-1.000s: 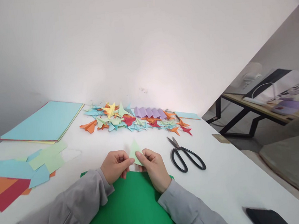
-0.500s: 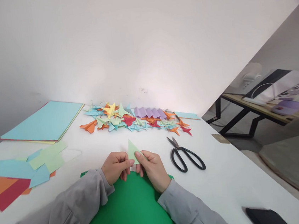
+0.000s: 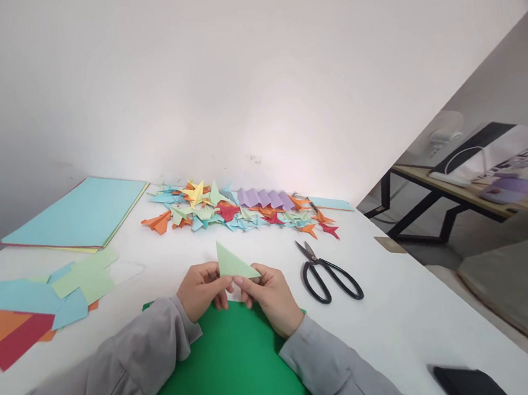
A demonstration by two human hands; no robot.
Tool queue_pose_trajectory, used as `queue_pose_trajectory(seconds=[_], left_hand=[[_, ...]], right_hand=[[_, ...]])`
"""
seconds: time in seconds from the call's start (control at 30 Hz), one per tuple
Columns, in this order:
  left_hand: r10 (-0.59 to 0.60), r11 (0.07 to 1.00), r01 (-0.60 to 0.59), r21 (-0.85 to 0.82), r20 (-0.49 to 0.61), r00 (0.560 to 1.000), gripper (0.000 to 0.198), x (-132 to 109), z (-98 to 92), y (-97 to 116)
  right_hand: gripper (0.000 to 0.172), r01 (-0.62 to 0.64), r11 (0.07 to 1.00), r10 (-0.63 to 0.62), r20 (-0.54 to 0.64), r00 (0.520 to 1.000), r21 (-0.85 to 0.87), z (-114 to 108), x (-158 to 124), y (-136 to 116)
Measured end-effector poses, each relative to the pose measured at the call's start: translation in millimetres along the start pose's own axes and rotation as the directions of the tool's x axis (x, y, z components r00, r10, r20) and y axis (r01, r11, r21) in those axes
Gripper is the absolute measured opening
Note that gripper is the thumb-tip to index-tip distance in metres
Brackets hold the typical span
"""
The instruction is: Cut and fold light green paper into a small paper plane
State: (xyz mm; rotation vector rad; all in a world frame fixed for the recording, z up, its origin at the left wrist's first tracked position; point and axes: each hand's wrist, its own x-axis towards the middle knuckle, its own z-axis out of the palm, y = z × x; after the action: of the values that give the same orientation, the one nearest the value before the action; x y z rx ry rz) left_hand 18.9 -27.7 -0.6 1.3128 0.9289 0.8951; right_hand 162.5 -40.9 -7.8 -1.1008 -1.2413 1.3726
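The fingers (image 3: pixel 224 282) of the left hand (image 3: pixel 201 290) and those of the right hand (image 3: pixel 269 294) are pinched narrow on the lower edge of a pale green paper triangle (image 3: pixel 231 265), one hand at each side of it. The triangle stands up just above the fingertips, its sharp corner pointing up and away from the person, clear of the counter (image 3: pixel 398 309).

Right beneath the fingers and the grey sleeves (image 3: pixel 135 362) lies a large dark green sheet (image 3: pixel 234 364), flat on the white counter. Just to the right of the fingers rest black-handled scissors (image 3: pixel 331 272), blades pointing away. Beyond the fingers, near the wall, sprawls a pile of folded paper shapes (image 3: pixel 237 213) in blue, orange, yellow, red and purple. Off to the left of the fingers lie loose paper offcuts (image 3: pixel 34 303), pale green, light blue, orange and red, and farther back on that side a neat stack of coloured sheets (image 3: pixel 77 214) with a light blue one on top. Near the counter's front right corner sits a dark flat object (image 3: pixel 467 383); I cannot tell what it is.

A plain pale wall (image 3: pixel 231 69) rises behind the counter. Past the counter's right edge, well apart from the fingers, stands a black-framed table (image 3: pixel 457 196) carrying blurred items.
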Motion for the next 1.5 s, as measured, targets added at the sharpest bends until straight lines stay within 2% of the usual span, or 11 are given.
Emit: queue_pose_trajectory(seconds=[0.1, 0.27, 0.67, 0.83, 1.03, 1.33, 1.5], left_hand=[[0.000, 1.000, 0.000, -0.003, 0.031, 1.000, 0.026, -0.5, 0.9, 0.4], [-0.071, 0.993, 0.069, -0.099, -0.015, 0.997, 0.027, 0.9, 0.2, 1.1], [-0.115, 0.959, 0.078, -0.274, -0.121, 0.986, 0.031, 3.8, -1.5, 1.2], [-0.120, 0.953, 0.080, -0.291, -0.123, 0.985, 0.032, 3.3, -1.0, 2.8], [-0.084, 0.960, 0.050, -0.275, -0.112, 0.990, 0.032, 4.3, -1.7, 0.9], [-0.083, 0.953, 0.054, -0.299, -0.085, 0.993, 0.032, 5.1, -3.6, -0.5], [-0.059, 0.978, 0.058, -0.199, 0.004, 0.998, 0.032, 2.4, -2.4, 0.6]], right_hand=[[0.029, 0.002, 1.000, -0.002, 0.022, 1.000, 0.006, 0.4, -0.7, -0.3], [0.032, 0.001, 1.000, -0.001, 0.021, 1.000, 0.026, -0.7, -0.7, 1.4], [0.046, 0.011, 0.999, -0.012, -0.019, 1.000, -0.041, -1.8, -1.3, 4.7], [0.047, -0.013, 0.998, 0.011, -0.024, 1.000, -0.067, -2.3, -1.8, 5.9], [0.048, 0.016, 0.990, -0.026, -0.073, 0.997, -0.140, -1.2, -3.0, 3.5], [0.053, 0.031, 0.999, -0.030, -0.091, 0.995, 0.009, -3.2, -1.2, 7.3], [0.037, 0.047, 0.993, -0.046, -0.010, 0.999, 0.108, -3.2, -1.5, 2.2]])
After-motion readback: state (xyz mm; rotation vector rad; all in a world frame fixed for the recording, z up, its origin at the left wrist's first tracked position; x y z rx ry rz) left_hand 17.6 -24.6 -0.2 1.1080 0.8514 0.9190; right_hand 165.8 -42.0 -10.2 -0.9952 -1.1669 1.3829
